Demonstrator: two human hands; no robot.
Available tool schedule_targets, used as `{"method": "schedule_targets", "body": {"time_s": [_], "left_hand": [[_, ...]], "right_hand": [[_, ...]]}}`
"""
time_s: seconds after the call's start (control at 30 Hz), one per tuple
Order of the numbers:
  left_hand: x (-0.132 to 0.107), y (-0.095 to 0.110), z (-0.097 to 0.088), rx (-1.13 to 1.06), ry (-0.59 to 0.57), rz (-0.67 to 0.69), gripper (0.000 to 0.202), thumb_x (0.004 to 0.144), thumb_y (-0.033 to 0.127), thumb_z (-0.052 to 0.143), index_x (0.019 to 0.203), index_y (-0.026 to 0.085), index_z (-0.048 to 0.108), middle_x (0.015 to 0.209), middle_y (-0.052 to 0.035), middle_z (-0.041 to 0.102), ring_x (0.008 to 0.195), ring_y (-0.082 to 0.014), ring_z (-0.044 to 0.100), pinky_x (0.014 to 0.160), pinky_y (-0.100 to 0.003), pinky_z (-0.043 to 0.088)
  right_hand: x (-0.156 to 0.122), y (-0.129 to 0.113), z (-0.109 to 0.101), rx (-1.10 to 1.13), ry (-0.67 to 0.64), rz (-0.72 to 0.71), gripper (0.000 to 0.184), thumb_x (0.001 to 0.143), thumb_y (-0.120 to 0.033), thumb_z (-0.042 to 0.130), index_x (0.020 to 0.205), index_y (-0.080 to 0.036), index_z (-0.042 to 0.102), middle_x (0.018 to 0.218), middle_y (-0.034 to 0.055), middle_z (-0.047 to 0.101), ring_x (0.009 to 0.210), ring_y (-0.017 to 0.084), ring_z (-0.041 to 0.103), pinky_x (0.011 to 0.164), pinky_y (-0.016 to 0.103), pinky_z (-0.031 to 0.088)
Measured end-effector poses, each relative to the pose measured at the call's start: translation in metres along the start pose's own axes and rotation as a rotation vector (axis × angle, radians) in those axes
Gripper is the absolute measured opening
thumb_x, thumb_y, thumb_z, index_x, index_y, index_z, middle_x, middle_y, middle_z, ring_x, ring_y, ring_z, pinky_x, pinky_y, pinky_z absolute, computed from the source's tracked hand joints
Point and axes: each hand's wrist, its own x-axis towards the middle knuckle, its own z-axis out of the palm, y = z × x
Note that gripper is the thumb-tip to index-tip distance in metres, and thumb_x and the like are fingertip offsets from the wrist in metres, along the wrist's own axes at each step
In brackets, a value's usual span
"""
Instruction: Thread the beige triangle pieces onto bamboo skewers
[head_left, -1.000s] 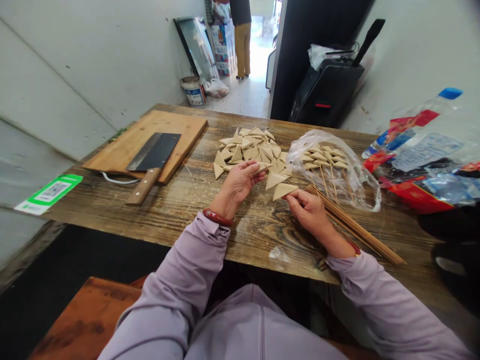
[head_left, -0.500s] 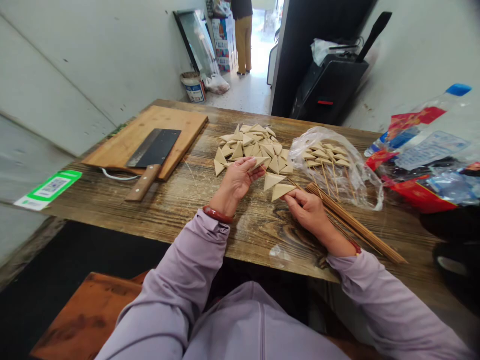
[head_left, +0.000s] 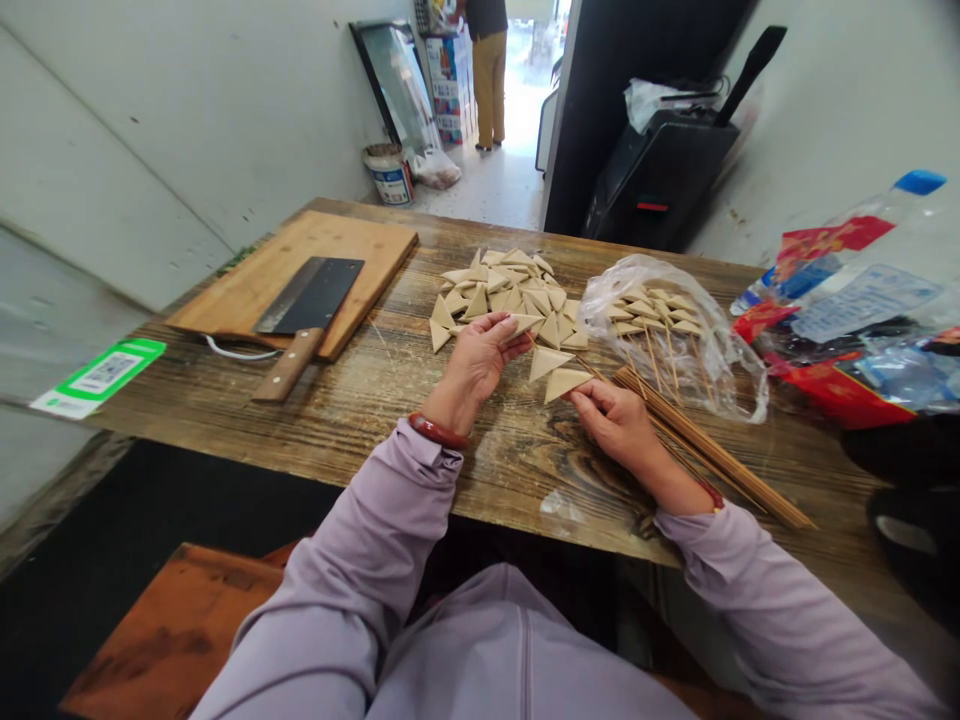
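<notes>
Between the thumb and fingers of my left hand point(head_left: 478, 368) is a beige tofu triangle point(head_left: 528, 324). My right hand point(head_left: 616, 422) is closed around a thin bamboo skewer, most of it hidden by the fingers. Two folded-looking tofu triangles, a front one point(head_left: 564, 383) and a farther one point(head_left: 549, 362), sit threaded on that skewer. Its tip end points at the piece in my left hand; whether it touches cannot be made out. Just beyond my left hand lies a pile of loose tofu triangles point(head_left: 499, 283). A bundle of bamboo skewers point(head_left: 720, 455) rests beside my right wrist.
Filled skewers lie in a clear plastic bag point(head_left: 739, 365) at the right. A cleaver point(head_left: 319, 295) lies on a cutting board point(head_left: 375, 235) at the left, its handle overhanging. Bottles point(head_left: 862, 290) in packaging crowd the right side. A person point(head_left: 489, 85) stands by the doorway.
</notes>
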Motion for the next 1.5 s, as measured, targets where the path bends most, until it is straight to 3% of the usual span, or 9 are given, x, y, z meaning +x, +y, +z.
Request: {"method": "schedule_targets", "body": {"time_s": [0.2,0.63,1.23,1.5], "left_hand": [[-0.003,-0.002,0.003,0.032,-0.004,0.048,0.019,0.075,0.012,0.075,0.084,0.015,0.058,0.075,-0.0009,0.070,0.067,-0.0141,0.071,0.075,-0.029,0.055],[-0.003,-0.012,0.003,0.080,-0.033,0.083,0.018,0.072,0.014,0.077,0.080,0.013,0.061,0.074,0.0006,0.067,0.066,-0.0114,0.067,0.075,-0.027,0.053],[-0.001,-0.026,0.011,0.041,0.064,0.062,0.016,0.072,0.011,0.075,0.075,0.014,0.060,0.068,0.0031,0.064,0.062,-0.0089,0.062,0.069,-0.023,0.047],[0.001,-0.029,0.011,-0.022,0.039,0.022,0.016,0.072,0.010,0.075,0.078,0.014,0.061,0.071,0.0017,0.067,0.063,-0.0089,0.063,0.072,-0.024,0.049]], "right_hand": [[0.001,-0.001,-0.001,0.011,-0.033,0.034,0.024,0.091,-0.033,0.052,0.086,-0.019,0.071,0.059,-0.0011,0.062,0.057,0.015,0.057,0.057,0.026,0.042],[0.001,0.002,0.002,-0.003,-0.003,0.021,0.026,0.091,-0.033,0.051,0.081,-0.018,0.070,0.059,-0.0010,0.060,0.055,0.014,0.055,0.058,0.026,0.042],[-0.002,0.002,0.012,-0.154,0.102,-0.014,0.026,0.094,-0.036,0.050,0.074,-0.023,0.061,0.064,0.0010,0.063,0.060,0.016,0.057,0.061,0.029,0.041],[0.000,0.001,0.014,-0.157,0.127,-0.013,0.026,0.094,-0.036,0.050,0.074,-0.023,0.061,0.065,0.0018,0.063,0.061,0.017,0.057,0.061,0.029,0.041]]}}
